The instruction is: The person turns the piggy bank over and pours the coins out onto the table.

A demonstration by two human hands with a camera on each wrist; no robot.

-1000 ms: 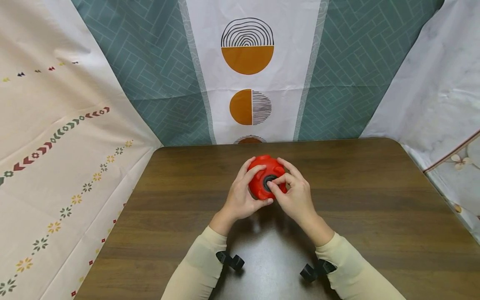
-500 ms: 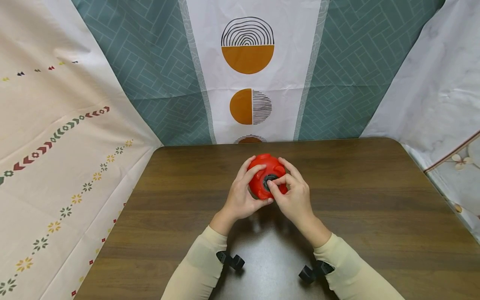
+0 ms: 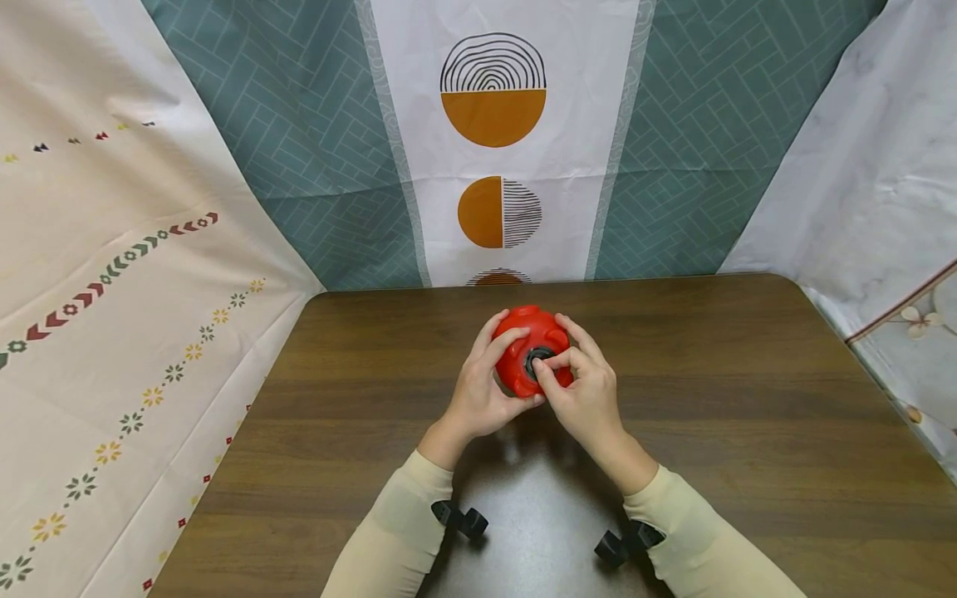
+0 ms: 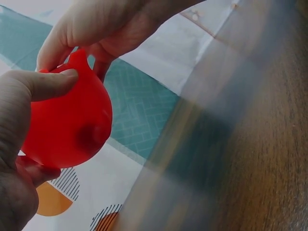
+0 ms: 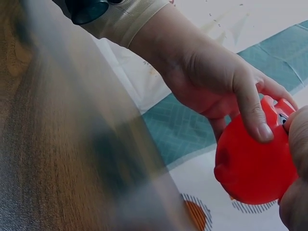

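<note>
A round red piggy bank [image 3: 512,367] is held up over the table, its underside with stubby feet and a black stopper [image 3: 532,354] facing the head camera. My left hand [image 3: 478,397] grips its left side, fingers around the top and thumb below. At the stopper, the thumb and index finger of my right hand [image 3: 591,397] pinch together, while another finger touches the bank's upper right side. Seen from the left wrist, the smooth red body [image 4: 72,125] lies between both hands. In the right wrist view, part of an ear and a printed eye show beside the fingers.
Beneath the hands is a brown wooden table [image 3: 359,465] with a bright reflection near its front. A teal and white patterned cloth [image 3: 673,166] hangs behind it. Black wrist cameras [image 3: 473,523] sit on both cream sleeves.
My right forearm has shifted very slightly left. Both hands keep the same hold, and the piggy bank has stayed nearly in place.
</note>
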